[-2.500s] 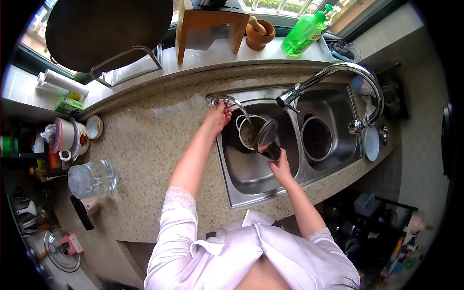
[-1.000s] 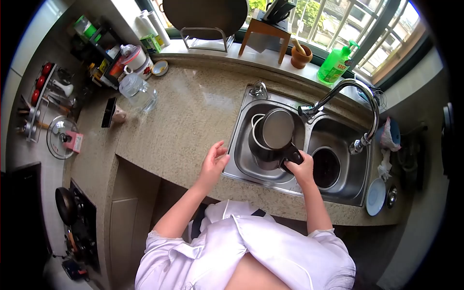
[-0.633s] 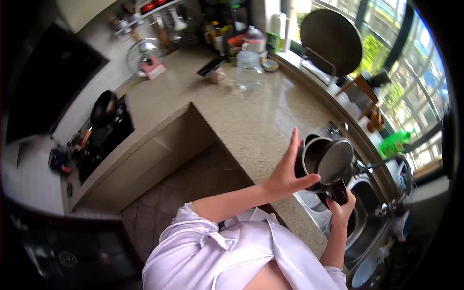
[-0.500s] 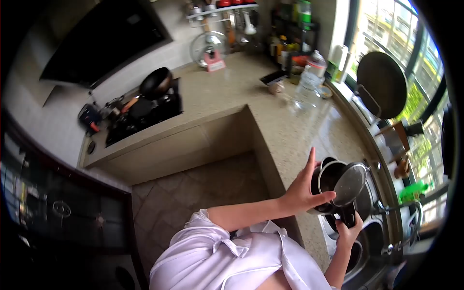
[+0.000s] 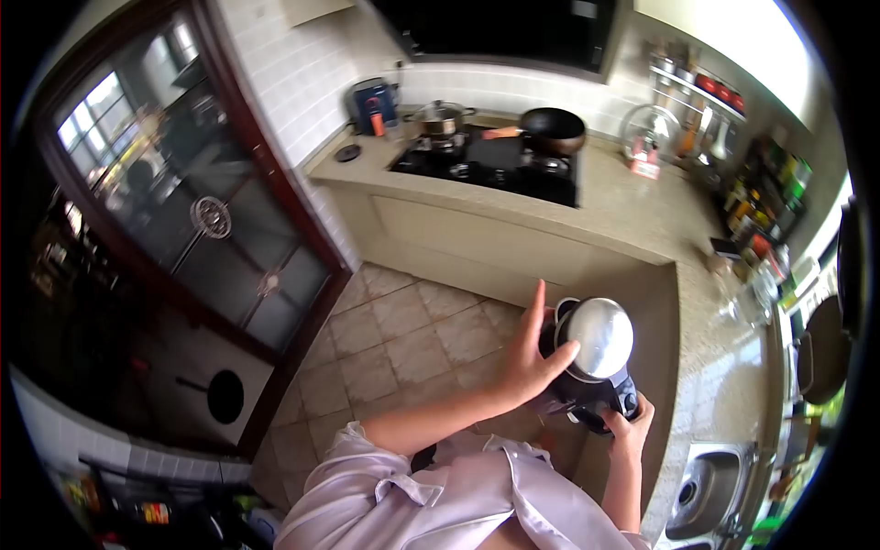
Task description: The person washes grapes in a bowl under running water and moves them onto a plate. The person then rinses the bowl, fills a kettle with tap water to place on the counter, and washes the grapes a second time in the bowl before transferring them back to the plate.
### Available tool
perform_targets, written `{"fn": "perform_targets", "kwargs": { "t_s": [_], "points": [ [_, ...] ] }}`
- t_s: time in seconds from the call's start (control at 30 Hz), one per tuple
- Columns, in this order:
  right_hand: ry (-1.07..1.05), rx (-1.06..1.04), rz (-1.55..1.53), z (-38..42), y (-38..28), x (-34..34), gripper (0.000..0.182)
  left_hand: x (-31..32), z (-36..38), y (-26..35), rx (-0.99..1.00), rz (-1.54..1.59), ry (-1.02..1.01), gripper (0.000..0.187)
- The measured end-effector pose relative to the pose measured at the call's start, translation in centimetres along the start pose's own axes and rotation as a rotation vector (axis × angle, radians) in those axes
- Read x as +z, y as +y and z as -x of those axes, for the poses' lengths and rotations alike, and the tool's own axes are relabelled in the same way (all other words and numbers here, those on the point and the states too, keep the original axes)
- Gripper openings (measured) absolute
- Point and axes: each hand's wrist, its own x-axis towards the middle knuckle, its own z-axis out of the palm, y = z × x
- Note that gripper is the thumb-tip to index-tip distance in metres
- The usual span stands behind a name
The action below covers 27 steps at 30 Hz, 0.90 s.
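Note:
In the middle of the head view is a dark, kettle-like pot with a shiny round lid tipped up over its mouth. My right hand grips its black handle from the lower right. My left hand braces the pot's left side. Its thumb lies across the front near the lid's edge, and its index finger points up. The other left fingers are partly hidden behind the pot. Both hands hold the pot in front of my body, over the floor beside the counter corner.
Beyond stands a counter with a gas stove, a wok and a lidded steel pot. A sink is at lower right. Bottles and glass jars stand by the window. A glass door is at left.
My view has swung left, away from the sink toward the stove and door. Both hands have carried the kettle-like pot along, from beside the sink to over the floor.

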Motion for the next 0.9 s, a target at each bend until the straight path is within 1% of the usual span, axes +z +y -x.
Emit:
{"fn": "perform_targets", "kwargs": {
  "t_s": [0.13,0.17,0.23,0.27,0.3,0.37,0.4,0.43,0.47,0.57,0.6,0.63,0.7,0.73,0.8,0.83,0.9],
  "points": [
    [-0.197,0.011,0.041,-2.1,-1.6,8.6,0.028,-9.1,0.6,0.3,0.028,0.004,0.207,0.092],
    [-0.273,-0.013,0.037,-3.0,-1.7,10.6,0.023,-11.1,0.7,0.1,-0.016,0.012,0.237,0.092],
    [-0.367,-0.008,0.019,-4.5,-2.3,14.9,0.02,-14.7,0.7,-0.8,0.023,-0.002,0.308,0.089],
    [-0.413,0.001,0.036,-5.4,-2.6,16.8,0.018,-16.4,0.5,-0.6,-0.006,0.088,0.318,0.085],
    [-0.457,0.02,0.012,-6.2,-2.7,18.8,0.018,-18.2,0.3,-0.6,-0.032,0.11,0.344,0.078],
    [-0.537,0.008,0.006,-8.1,-3.3,22.9,0.019,-22.2,-0.3,-2.5,-0.049,0.086,0.366,0.071],
    [-0.545,0.012,0.002,-9.3,-3.2,24.9,0.019,-24.1,-0.6,-3.4,-0.079,0.064,0.402,0.065],
    [-0.594,-0.002,0.025,-10.6,-2.9,26.8,0.02,-25.9,-0.8,-4.3,-0.11,0.017,0.445,0.06],
    [-0.643,-0.014,0.049,-11.9,-2.6,28.8,0.021,-27.6,-1.1,-5.5,-0.13,0.037,0.499,0.055],
    [-0.698,-0.047,0.156,-15.9,-2.5,34.8,0.019,-33.5,-1.3,-9.1,-0.246,0.029,0.612,0.042],
    [-0.717,-0.052,0.109,-17.1,-2.9,37.0,0.016,-35.2,-1.1,-10.3,-0.314,-0.007,0.702,0.035],
    [-0.723,-0.046,0.106,-18.4,-3.1,39.1,0.016,-36.9,-0.5,-11.5,-0.319,-0.013,0.708,0.035],
    [-0.754,-0.097,0.128,-20.9,-3.7,43.3,0.015,-40.1,0.6,-13.6,-0.469,-0.099,0.76,0.03],
    [-0.732,-0.122,0.183,-21.9,-4.3,45.2,0.015,-41.3,1.4,-14.2,-0.481,-0.091,0.769,0.03],
    [-0.734,-0.135,0.147,-23.8,-5.0,49.4,0.017,-44.5,2.6,-15.1,-0.552,-0.101,0.81,0.027],
    [-0.721,-0.143,0.156,-24.8,-5.3,51.6,0.017,-46.2,3.0,-15.4,-0.545,-0.096,0.819,0.027],
    [-0.701,-0.15,0.148,-26.8,-5.7,55.9,0.018,-49.5,3.2,-16.3,-0.671,-0.022,0.914,0.027]
  ]
}}
